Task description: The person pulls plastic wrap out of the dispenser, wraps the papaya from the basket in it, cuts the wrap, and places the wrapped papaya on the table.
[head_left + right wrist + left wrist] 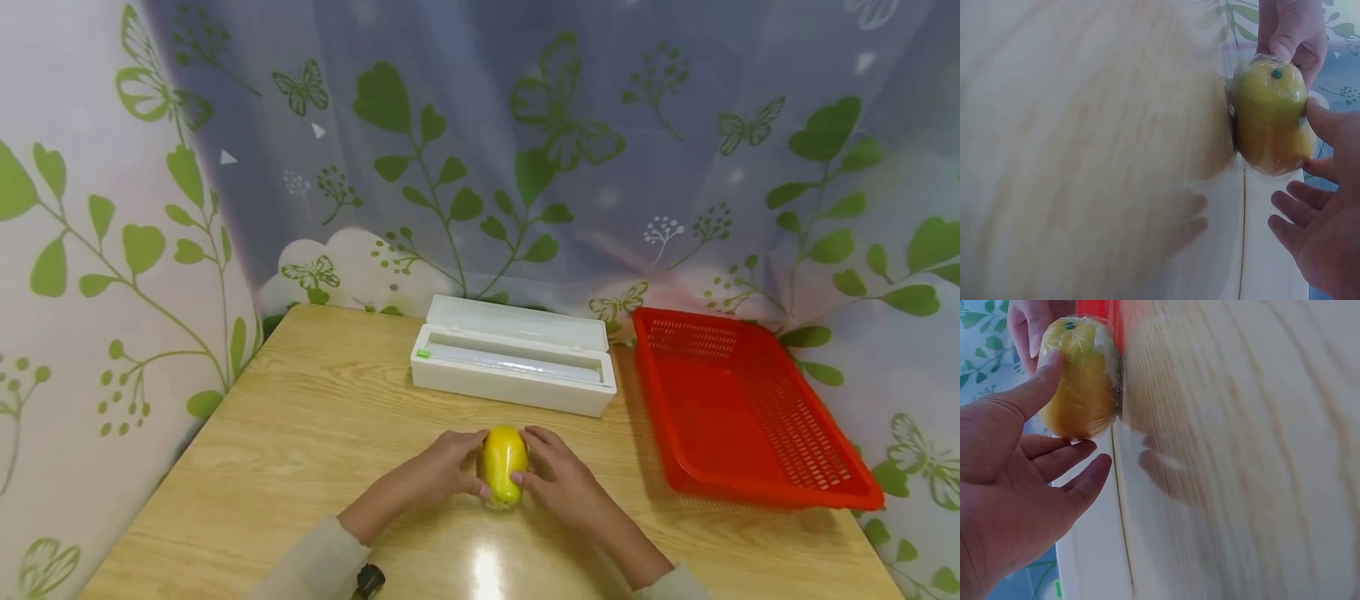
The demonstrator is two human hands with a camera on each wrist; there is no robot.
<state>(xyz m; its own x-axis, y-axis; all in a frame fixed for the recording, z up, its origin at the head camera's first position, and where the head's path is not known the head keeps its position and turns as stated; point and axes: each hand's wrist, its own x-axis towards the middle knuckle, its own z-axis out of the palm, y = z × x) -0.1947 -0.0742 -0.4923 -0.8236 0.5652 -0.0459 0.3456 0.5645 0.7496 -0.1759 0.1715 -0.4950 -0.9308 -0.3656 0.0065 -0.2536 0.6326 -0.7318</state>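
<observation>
A yellow fruit (502, 462) wrapped in clear film lies on the wooden table (300, 433) near its front edge, between both hands. My left hand (477, 463) lies against its left side and my right hand (527, 456) against its right side. The left wrist view has the left thumb resting on the fruit (1082, 381), with the other fingers (1085, 481) stretched out loosely below it. Seen from the right wrist, the right thumb touches the fruit (1269, 119) while the remaining fingers (1291, 206) are spread and straight.
A white cling-film dispenser box (513, 367) stands with its lid up just behind the fruit. A red plastic basket (742, 417) lies at the table's right side. Leaf-patterned curtains enclose the table at the back and left.
</observation>
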